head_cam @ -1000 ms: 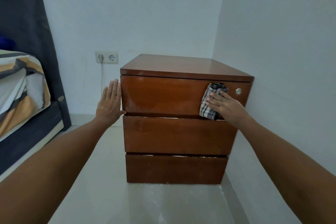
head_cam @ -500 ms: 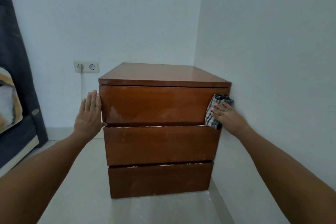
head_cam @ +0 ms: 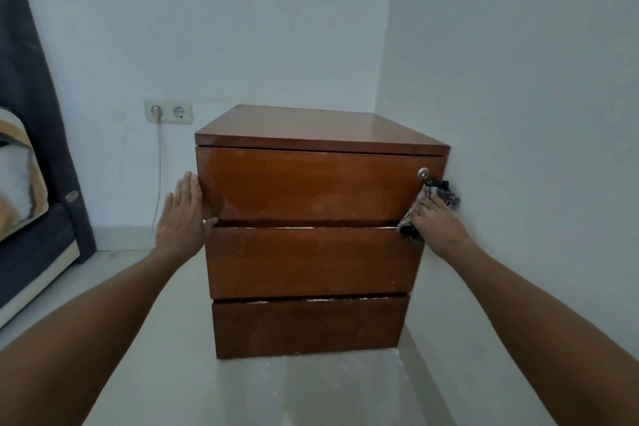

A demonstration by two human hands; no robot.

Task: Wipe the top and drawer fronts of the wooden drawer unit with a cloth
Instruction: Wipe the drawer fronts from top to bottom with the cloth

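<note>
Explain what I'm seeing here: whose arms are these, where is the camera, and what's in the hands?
There is no machine: a person works bare-handed, and the one camera sits on their head, looking forward and down. The left hand lies flat and open against the left side of the wooden drawer unit. The right hand presses a checked cloth to the right end of the top drawer front, just below a small metal lock. Nothing lies on the unit's top.
</note>
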